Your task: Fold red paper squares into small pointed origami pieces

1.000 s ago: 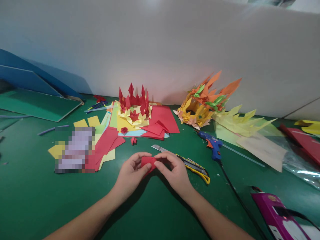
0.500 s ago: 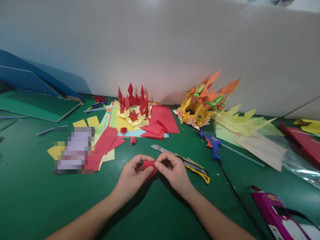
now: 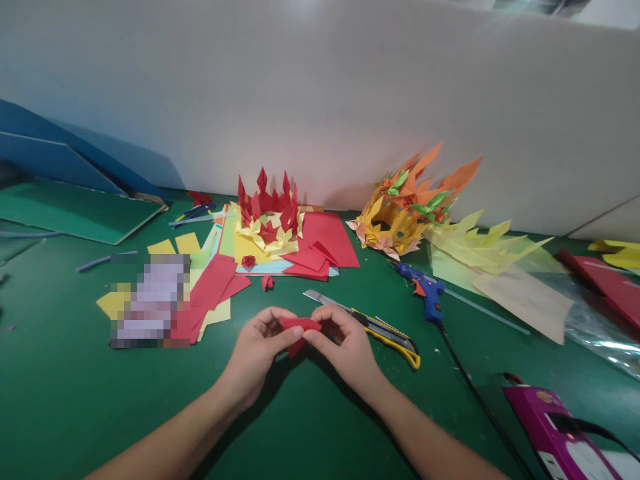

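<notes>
A small folded piece of red paper [image 3: 301,325] is held up between both hands in the middle of the view. My left hand [image 3: 263,343] pinches its left side, thumb in front. On the other side my right hand [image 3: 345,340] grips the right edge between thumb and fingers. Part of the paper hangs below the thumbs. A yellow and black box cutter [image 3: 393,339], blade out, lies just behind and right of my right hand. Beyond my hands sit a small folded red paper piece [image 3: 268,283] and a red paper flower [image 3: 249,261].
A red and yellow paper crown [image 3: 270,220] stands on coloured sheets; an orange and yellow crown [image 3: 395,223] is to its right. A blue glue gun [image 3: 423,287] trails its cord toward a magenta power strip [image 3: 540,407]. Red paper strips [image 3: 210,287] and a blurred-out phone-like object [image 3: 153,293] lie left.
The red paper has been turned and folded between my fingers, so a flap now points down below my thumbs. Both hands stay in nearly the same place.
</notes>
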`<state>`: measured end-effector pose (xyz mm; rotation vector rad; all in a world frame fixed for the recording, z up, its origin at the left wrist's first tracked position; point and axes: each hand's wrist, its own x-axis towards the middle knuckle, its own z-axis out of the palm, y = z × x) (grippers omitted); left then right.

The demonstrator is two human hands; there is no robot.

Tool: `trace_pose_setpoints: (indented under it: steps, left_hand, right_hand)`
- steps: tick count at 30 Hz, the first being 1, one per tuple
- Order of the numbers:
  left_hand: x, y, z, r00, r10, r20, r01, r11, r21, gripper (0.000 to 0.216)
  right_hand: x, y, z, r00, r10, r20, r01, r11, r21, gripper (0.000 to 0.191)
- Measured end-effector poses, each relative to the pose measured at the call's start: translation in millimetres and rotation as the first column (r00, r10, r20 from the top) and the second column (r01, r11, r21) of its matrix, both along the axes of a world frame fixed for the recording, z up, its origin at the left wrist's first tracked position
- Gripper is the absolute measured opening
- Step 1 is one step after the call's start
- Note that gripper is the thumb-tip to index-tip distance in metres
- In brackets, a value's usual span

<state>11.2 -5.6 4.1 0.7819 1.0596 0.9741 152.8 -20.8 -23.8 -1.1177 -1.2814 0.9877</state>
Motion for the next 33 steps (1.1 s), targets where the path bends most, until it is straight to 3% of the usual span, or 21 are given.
trace_pose_setpoints:
  steps: [6,12,15,19,24,27,33]
  left_hand:
    - [-1.3,0.1,-0.2,0.998,-0.037,-0.042,0.039,0.998,0.052,0.026]
    - [0.3,0.8,-0.5,0.978,-0.103,-0.181,0.127,0.984,0.128,0.021]
    - [-0.6,2.6,-0.9,0.977,-0.083,-0.197,0.108,0.987,0.120,0.024]
    - [-2.1,5.2,-1.8,0.997,-0.038,-0.070,0.041,0.999,0.036,0.031]
    - [-2.1,6.7,-2.2,1.000,0.012,-0.001,-0.012,1.000,0.005,0.035]
    - [-2.2,6.6,-1.9,0.999,0.033,0.022,-0.033,0.999,0.004,0.037]
    - [-2.4,5.7,-0.8,0.995,0.095,0.019,-0.097,0.990,0.100,0.039]
  right_hand:
    - [2.1,-1.8,0.2,0.995,0.015,0.095,-0.009,0.998,-0.060,0.017]
    - [4.0,-1.7,1.8,0.971,-0.012,0.237,0.005,1.000,0.030,0.012]
    - [5.0,-0.1,-0.3,0.986,0.058,0.159,-0.058,0.998,-0.007,0.015]
    - [6.4,1.1,-3.6,0.994,0.108,-0.025,-0.109,0.993,-0.045,0.024]
    - [2.3,-2.4,-7.2,0.990,0.144,0.009,-0.144,0.990,0.005,0.031]
    - [0.2,-4.1,-9.1,0.989,0.093,0.115,-0.104,0.990,0.092,0.031]
    - [3.7,-3.7,-7.6,0.947,-0.101,0.304,0.025,0.969,0.244,0.009]
